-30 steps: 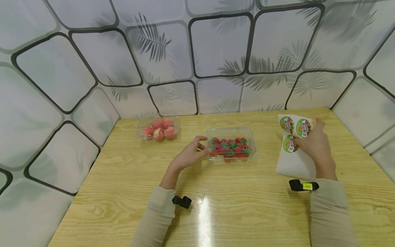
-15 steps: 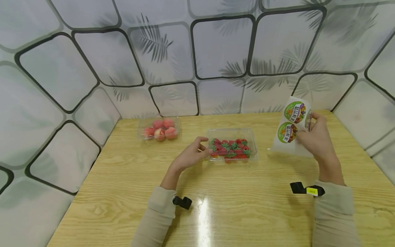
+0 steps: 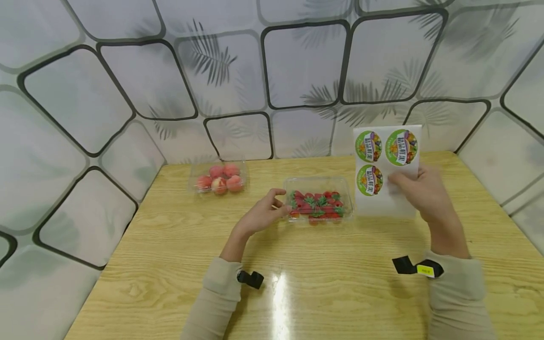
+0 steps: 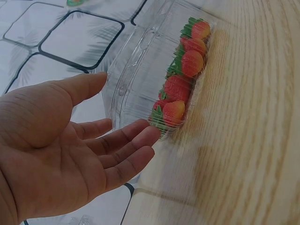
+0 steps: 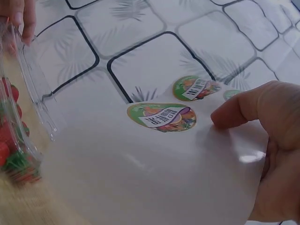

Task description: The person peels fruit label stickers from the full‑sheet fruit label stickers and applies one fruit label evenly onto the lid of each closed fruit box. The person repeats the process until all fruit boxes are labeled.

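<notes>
In the head view my left hand [image 3: 261, 215] rests at the left end of a clear plastic clamshell box [image 3: 316, 181]. Red strawberries [image 3: 309, 204] with green leaves lie inside it. The left wrist view shows the left thumb at the box's edge and the relaxed fingers [image 4: 126, 159] along its end. My right hand [image 3: 427, 196] pinches a white sticker sheet [image 3: 382, 203] by its right side, thumb in front. Held up right of the box, the sheet carries three round green fruit stickers [image 3: 369, 146]. In the right wrist view, the sheet [image 5: 140, 173] bends in the grip.
Another clear box [image 3: 194, 171] with several pinkish peaches [image 3: 218, 184] stands at the back left of the wooden table [image 3: 170, 264]. Patterned wall covering [image 3: 306, 66] rises behind the table's back edge and along both sides.
My right hand has lifted the sticker sheet off the table and brought it left toward the strawberry box, its stickers now facing the head camera. The left hand has stayed at the box.
</notes>
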A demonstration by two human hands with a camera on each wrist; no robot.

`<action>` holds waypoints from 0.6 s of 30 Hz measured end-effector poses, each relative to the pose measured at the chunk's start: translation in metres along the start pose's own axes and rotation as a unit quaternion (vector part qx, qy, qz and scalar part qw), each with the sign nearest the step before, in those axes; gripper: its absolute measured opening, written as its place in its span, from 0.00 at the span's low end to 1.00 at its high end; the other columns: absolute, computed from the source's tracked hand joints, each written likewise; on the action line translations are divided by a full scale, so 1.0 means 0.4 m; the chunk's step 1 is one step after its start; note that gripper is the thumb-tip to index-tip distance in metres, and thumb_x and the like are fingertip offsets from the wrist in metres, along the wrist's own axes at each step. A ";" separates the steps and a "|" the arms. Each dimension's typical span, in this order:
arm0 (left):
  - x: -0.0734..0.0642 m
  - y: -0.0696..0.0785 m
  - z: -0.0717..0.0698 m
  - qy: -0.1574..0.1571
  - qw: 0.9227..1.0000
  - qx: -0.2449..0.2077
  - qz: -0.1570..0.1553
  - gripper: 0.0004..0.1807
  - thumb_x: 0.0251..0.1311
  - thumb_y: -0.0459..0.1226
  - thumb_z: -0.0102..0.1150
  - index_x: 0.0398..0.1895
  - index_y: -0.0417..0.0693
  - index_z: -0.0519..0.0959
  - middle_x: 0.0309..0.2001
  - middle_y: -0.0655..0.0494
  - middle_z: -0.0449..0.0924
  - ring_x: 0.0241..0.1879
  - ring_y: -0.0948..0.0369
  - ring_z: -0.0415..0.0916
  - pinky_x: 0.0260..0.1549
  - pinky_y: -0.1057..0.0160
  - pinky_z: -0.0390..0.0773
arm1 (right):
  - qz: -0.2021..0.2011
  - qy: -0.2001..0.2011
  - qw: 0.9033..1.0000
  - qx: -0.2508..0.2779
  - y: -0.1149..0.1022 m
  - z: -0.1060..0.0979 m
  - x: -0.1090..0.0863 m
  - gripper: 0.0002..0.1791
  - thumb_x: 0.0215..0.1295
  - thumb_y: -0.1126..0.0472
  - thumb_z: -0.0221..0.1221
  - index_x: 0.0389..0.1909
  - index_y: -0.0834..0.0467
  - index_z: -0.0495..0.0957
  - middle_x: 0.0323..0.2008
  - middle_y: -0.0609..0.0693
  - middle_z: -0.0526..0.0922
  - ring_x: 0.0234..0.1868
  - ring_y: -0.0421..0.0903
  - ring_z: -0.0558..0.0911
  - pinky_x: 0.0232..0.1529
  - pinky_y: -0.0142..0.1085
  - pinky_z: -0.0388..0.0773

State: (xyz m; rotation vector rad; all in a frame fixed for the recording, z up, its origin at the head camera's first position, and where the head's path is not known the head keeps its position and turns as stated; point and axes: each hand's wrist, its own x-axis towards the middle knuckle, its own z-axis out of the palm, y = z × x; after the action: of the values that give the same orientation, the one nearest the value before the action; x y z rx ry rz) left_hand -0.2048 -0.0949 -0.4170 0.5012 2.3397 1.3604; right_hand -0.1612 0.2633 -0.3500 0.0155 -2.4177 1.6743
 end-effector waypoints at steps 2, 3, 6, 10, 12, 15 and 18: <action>0.000 0.000 0.000 0.000 1.000 0.002 0.001 0.34 0.73 0.47 0.52 0.76 0.46 0.54 0.55 0.45 0.74 0.51 0.49 0.77 0.51 0.47 0.76 | 0.007 -0.017 1.000 0.019 -0.009 0.009 -0.005 0.05 0.71 0.58 0.59 0.43 0.45 0.79 0.33 0.29 0.83 0.32 0.35 0.84 0.30 0.33 0.83; 0.000 -0.001 -0.001 -0.001 1.000 0.001 0.001 0.34 0.73 0.47 0.52 0.76 0.47 0.54 0.55 0.45 0.74 0.51 0.50 0.77 0.51 0.47 0.76 | 0.007 -0.026 0.999 0.024 -0.014 0.013 -0.008 0.04 0.71 0.56 0.59 0.42 0.44 0.80 0.32 0.29 0.84 0.32 0.35 0.85 0.29 0.34 0.83; 0.000 -0.001 0.000 -0.002 1.000 -0.001 0.004 0.34 0.73 0.47 0.52 0.76 0.46 0.54 0.55 0.44 0.74 0.51 0.50 0.77 0.50 0.47 0.77 | -0.004 -0.048 0.999 0.022 -0.029 0.024 -0.018 0.06 0.70 0.55 0.61 0.43 0.50 0.82 0.32 0.32 0.85 0.32 0.38 0.86 0.30 0.36 0.83; 0.002 -0.002 0.000 -0.001 1.000 -0.001 0.009 0.34 0.74 0.46 0.51 0.76 0.45 0.54 0.55 0.43 0.74 0.50 0.51 0.77 0.50 0.46 0.77 | -0.023 -0.069 0.997 0.001 -0.047 0.029 -0.032 0.11 0.69 0.59 0.61 0.47 0.62 0.80 0.33 0.33 0.85 0.32 0.39 0.86 0.30 0.38 0.84; 0.004 -0.004 0.000 0.000 1.000 0.000 0.008 0.33 0.74 0.45 0.51 0.76 0.45 0.54 0.54 0.43 0.74 0.49 0.51 0.77 0.50 0.46 0.77 | -0.032 -0.073 0.997 0.002 -0.055 0.031 -0.038 0.11 0.69 0.63 0.61 0.48 0.64 0.79 0.33 0.33 0.84 0.33 0.39 0.86 0.30 0.38 0.84; 0.003 -0.003 0.000 -0.001 1.000 0.001 0.007 0.34 0.74 0.45 0.51 0.76 0.45 0.54 0.54 0.43 0.74 0.50 0.51 0.77 0.50 0.46 0.77 | -0.040 -0.078 0.996 0.022 -0.066 0.040 -0.047 0.09 0.67 0.67 0.61 0.47 0.57 0.80 0.34 0.34 0.85 0.33 0.39 0.86 0.30 0.38 0.84; 0.001 -0.001 -0.001 0.001 1.000 0.001 0.006 0.35 0.73 0.46 0.52 0.76 0.45 0.54 0.54 0.43 0.74 0.50 0.50 0.77 0.50 0.46 0.77 | -0.047 -0.089 0.994 0.050 -0.078 0.062 -0.055 0.10 0.67 0.67 0.62 0.43 0.50 0.83 0.34 0.36 0.86 0.33 0.41 0.87 0.29 0.39 0.85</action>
State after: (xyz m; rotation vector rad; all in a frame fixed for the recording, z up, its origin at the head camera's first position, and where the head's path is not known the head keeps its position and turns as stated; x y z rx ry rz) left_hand -0.2052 -0.0952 -0.4172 0.5152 2.3431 1.3642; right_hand -0.1396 0.2267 -0.3333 0.3001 -2.4100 1.8203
